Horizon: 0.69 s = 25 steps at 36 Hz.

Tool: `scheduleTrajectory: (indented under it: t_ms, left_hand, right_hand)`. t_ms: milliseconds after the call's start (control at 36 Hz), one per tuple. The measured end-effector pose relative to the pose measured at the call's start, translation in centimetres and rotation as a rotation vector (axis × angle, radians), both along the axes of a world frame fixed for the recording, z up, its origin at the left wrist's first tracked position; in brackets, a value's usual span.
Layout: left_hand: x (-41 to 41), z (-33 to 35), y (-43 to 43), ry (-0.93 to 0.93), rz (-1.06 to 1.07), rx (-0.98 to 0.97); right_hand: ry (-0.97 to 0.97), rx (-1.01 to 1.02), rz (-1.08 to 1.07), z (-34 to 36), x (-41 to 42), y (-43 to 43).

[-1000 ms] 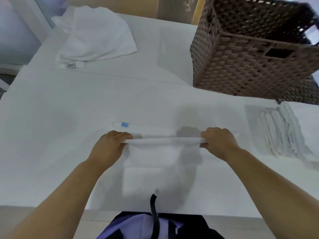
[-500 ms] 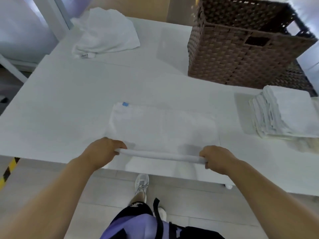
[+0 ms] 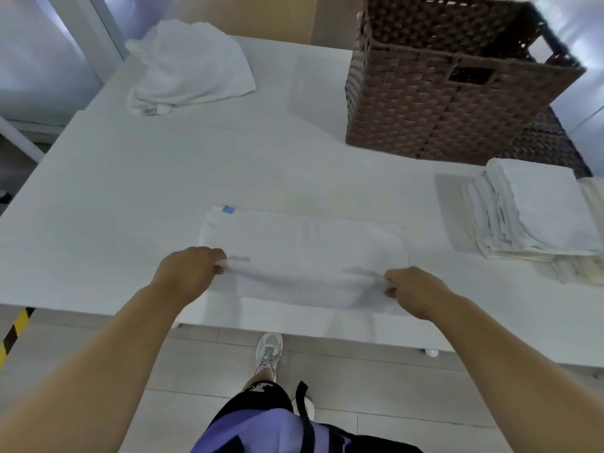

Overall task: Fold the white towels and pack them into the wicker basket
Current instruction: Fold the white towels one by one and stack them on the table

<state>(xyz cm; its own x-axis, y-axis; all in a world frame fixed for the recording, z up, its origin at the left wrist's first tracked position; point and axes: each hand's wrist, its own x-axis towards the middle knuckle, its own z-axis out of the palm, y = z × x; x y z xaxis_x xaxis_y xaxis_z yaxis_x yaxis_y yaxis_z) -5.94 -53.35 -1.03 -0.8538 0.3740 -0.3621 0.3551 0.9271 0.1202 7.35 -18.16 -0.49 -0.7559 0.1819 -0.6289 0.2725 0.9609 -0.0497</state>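
White towel (image 3: 304, 246) lies flat on the desk (image 3: 98, 191), close to the front edge, long side running left to right. Small blue tag (image 3: 228, 209) at its far left corner. Left grip (image 3: 189, 273) pinches the towel's near edge at the left end, fingers curled over the cloth. Right grip (image 3: 415, 291) pinches the same edge at the right end, fingers curled too. Cloth between the two grips is slightly raised and sags a little in the middle. The far part of the towel is flat on the desk.

Wicker basket (image 3: 441, 93), brown, stands at the far right of the desk, well apart from the towel; inside mostly dark, contents cannot be told. Stack of folded towels (image 3: 536, 210) sits at the right edge, near the basket's front corner and just right of the flat towel, not touching it. Crumpled towel pile (image 3: 189, 67) at the far left corner of the desk.

Below the desk edge: tiled floor (image 3: 376, 403), one white sneaker (image 3: 268, 351), and yellow-black tape (image 3: 13, 331) at the left.
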Motion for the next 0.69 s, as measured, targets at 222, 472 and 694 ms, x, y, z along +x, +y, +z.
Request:
scheduleTrajectory:
  t_ms: [222,472,694]
  left_hand:
    - [-7.3,-1.5,3.5,0.131,-0.055,-0.145]
    - [-11.1,-4.3,5.3,-0.046,-0.164,-0.132]
    - [-13.4,-5.4,5.4,-0.037,-0.158,0.019]
  right_hand:
    - [0.219,0.226,-0.031,0.7,-6.9,1.1]
    - [0.056,0.134,-0.083,-2.2,-12.3,1.5]
    - [0.055,0.126,-0.120,-3.8,-13.7,1.9]
